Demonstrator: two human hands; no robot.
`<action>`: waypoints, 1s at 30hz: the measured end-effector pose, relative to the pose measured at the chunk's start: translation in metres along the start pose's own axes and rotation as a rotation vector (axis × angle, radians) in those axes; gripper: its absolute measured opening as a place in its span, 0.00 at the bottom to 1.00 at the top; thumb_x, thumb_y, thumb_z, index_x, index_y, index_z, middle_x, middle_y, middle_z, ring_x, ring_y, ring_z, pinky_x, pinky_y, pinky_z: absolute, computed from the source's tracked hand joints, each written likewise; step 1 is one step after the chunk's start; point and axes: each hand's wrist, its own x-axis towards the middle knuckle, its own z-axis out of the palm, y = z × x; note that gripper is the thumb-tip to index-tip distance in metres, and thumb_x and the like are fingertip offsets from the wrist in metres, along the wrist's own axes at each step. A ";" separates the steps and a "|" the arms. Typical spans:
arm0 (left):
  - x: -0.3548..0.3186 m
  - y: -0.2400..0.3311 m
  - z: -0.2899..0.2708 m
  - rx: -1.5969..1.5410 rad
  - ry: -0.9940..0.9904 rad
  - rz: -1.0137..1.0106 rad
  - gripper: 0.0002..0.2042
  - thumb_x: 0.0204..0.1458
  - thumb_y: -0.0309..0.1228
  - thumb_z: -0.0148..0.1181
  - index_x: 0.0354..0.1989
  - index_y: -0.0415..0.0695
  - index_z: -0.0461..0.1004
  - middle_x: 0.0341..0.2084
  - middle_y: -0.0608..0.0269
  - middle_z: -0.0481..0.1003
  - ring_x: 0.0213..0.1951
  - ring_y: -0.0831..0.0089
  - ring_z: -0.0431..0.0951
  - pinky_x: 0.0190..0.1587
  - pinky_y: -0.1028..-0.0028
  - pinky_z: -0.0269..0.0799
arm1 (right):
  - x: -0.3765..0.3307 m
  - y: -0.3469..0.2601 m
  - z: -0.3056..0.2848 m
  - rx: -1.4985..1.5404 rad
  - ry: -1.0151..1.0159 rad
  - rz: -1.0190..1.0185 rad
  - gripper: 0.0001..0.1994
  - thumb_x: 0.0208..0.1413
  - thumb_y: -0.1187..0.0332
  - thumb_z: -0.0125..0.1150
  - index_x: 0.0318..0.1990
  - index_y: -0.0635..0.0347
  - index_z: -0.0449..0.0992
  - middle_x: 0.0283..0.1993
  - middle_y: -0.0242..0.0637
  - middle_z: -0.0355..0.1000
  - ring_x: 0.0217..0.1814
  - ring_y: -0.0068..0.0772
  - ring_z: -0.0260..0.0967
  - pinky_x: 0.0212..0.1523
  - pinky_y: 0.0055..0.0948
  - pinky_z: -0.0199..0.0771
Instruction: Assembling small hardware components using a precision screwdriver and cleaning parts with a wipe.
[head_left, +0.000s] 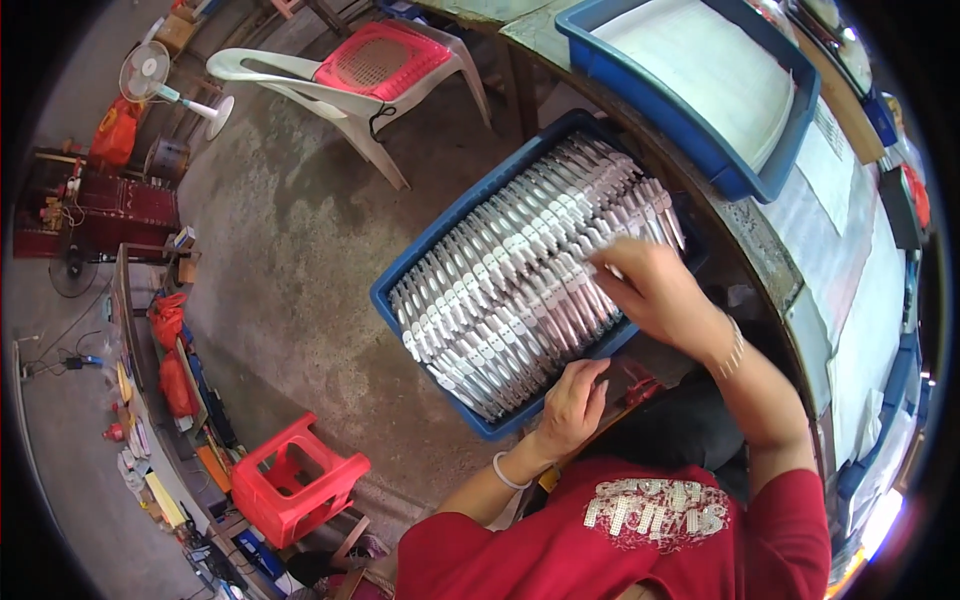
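Note:
Rows of flat silver metal pieces with long oval openings (pixel 480 270) stand on edge, packed close together in a deep blue plastic crate (pixel 400 268). My right hand (pixel 655 295) is over the crate's right side, its thumb and fingers drawn together in a pinch at the pieces. Blur around the fingertips hides what they hold, if anything. By the crate's near rim, my left hand (pixel 572 408) hovers or rests with loosely bent fingers, thumb apart and nothing visible in it; whether it touches the rim I cannot tell.
On the workbench (pixel 780 235) at right, a blue tray (pixel 735 180) holds white sheets. Behind the crate stands a white plastic chair (pixel 340 110) with a pink seat pad. A red stool (pixel 295 480) and a cluttered shelf (pixel 190 410) are at left, near a white fan (pixel 145 68).

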 end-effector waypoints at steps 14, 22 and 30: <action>0.059 0.091 0.068 -0.205 -0.318 0.166 0.13 0.50 0.15 0.55 0.45 0.36 0.71 0.35 0.51 0.73 0.31 0.62 0.74 0.33 0.72 0.71 | -0.389 0.010 0.002 -0.202 0.447 0.978 0.20 0.44 0.75 0.66 0.46 0.66 0.65 0.44 0.53 0.65 0.42 0.56 0.68 0.42 0.43 0.71; 0.225 0.203 0.186 -0.040 -0.471 0.491 0.07 0.52 0.18 0.53 0.39 0.37 0.73 0.30 0.54 0.73 0.28 0.64 0.72 0.32 0.72 0.68 | -0.423 0.041 0.005 -0.006 0.647 0.950 0.10 0.50 0.68 0.63 0.36 0.61 0.69 0.24 0.44 0.72 0.24 0.47 0.73 0.24 0.38 0.72; 0.421 0.167 0.340 0.512 -0.270 0.875 0.08 0.49 0.24 0.54 0.37 0.42 0.74 0.35 0.55 0.74 0.39 0.57 0.75 0.41 0.61 0.67 | -0.433 0.067 0.006 0.097 0.735 0.887 0.11 0.47 0.64 0.67 0.29 0.61 0.74 0.17 0.44 0.70 0.19 0.43 0.72 0.20 0.35 0.70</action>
